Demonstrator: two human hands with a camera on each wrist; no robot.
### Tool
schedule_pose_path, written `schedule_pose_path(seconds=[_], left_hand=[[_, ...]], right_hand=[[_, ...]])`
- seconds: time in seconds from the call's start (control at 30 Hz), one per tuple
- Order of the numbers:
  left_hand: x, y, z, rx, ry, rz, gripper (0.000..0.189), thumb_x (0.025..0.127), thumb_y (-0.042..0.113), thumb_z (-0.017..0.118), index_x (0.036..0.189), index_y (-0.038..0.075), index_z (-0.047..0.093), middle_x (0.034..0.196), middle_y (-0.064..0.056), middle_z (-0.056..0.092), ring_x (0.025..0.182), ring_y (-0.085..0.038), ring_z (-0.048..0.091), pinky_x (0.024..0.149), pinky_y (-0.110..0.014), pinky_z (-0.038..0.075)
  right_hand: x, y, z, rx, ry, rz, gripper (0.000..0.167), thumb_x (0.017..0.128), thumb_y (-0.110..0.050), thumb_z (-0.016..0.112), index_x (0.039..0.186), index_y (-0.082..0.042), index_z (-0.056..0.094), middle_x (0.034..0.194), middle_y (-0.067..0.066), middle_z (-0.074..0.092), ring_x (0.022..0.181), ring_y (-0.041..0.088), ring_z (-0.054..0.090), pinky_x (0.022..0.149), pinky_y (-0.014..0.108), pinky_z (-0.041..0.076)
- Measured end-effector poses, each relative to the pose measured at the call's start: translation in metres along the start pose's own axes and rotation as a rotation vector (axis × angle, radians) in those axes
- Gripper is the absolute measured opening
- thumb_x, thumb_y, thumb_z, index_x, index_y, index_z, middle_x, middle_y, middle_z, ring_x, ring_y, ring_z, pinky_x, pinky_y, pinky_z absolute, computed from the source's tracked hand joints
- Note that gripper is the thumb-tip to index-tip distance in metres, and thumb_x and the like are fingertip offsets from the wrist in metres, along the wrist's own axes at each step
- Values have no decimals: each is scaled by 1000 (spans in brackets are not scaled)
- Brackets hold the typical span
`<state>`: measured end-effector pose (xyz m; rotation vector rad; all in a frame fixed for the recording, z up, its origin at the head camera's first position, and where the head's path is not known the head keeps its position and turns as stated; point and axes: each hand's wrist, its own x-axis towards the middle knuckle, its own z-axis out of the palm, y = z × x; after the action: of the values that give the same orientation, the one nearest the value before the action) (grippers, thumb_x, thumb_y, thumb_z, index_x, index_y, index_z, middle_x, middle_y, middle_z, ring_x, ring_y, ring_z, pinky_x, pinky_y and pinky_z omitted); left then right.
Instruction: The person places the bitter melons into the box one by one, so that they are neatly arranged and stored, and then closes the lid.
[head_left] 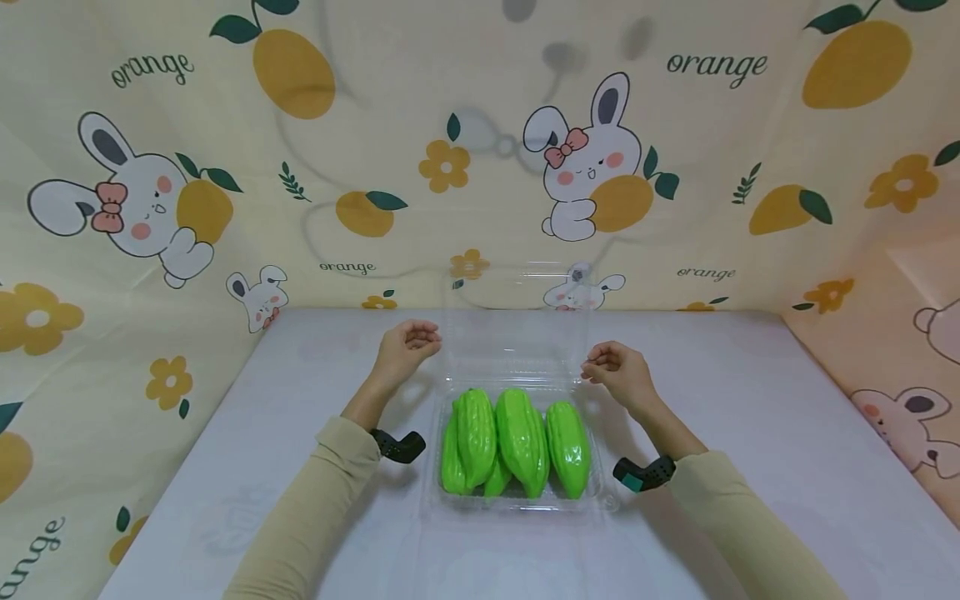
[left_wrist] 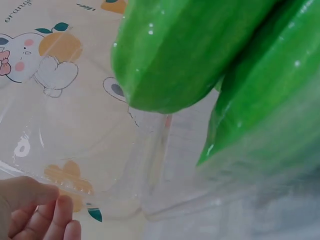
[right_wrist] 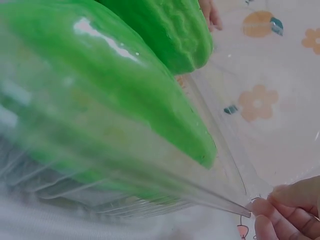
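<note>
A clear plastic clamshell box [head_left: 517, 503] sits on the table with its transparent lid [head_left: 517, 342] raised at the back. Several glossy green, ridged bitter gourds [head_left: 517, 442] lie side by side inside, a few on top of others. My left hand [head_left: 405, 350] is at the lid's left edge, its thumb and fingertips pinching the rim; the left wrist view shows this hand [left_wrist: 37, 212] low at the left. On the other side my right hand [head_left: 621, 373] pinches the lid's right edge near the hinge. In the right wrist view its fingertips [right_wrist: 280, 197] meet the plastic near a corner.
A white table [head_left: 300, 500] carries the box. Behind it hangs a cream cloth [head_left: 480, 167] printed with rabbits and oranges, continuing along both sides. Each wrist wears a black band, the left band [head_left: 401, 447] close to the box's left side.
</note>
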<state>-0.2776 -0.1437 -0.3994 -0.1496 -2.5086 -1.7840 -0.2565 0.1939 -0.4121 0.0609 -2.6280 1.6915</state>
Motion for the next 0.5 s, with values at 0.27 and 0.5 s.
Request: schedule_pose_path(seconds=[0.27,0.5], left_hand=[[0,6,1,-76,46,8,31,89,-1,64,117,-9,58,113,-26,64,84,0,58,74,-5,50],[1,9,2,-96,61,48,27,88,-2,64,115,-8,60,111,-25,64,93,-10,61,75,-6,50]], right_hand=[[-1,-2,-1,-13,10,-23,19,88,1,66,100,12,56,85,13,70,65,-3,64,63,19,58],[0,3,0,0,20,-23,18,87,2,66,100,12,57,78,0,68,66,-1,65,65,20,59]])
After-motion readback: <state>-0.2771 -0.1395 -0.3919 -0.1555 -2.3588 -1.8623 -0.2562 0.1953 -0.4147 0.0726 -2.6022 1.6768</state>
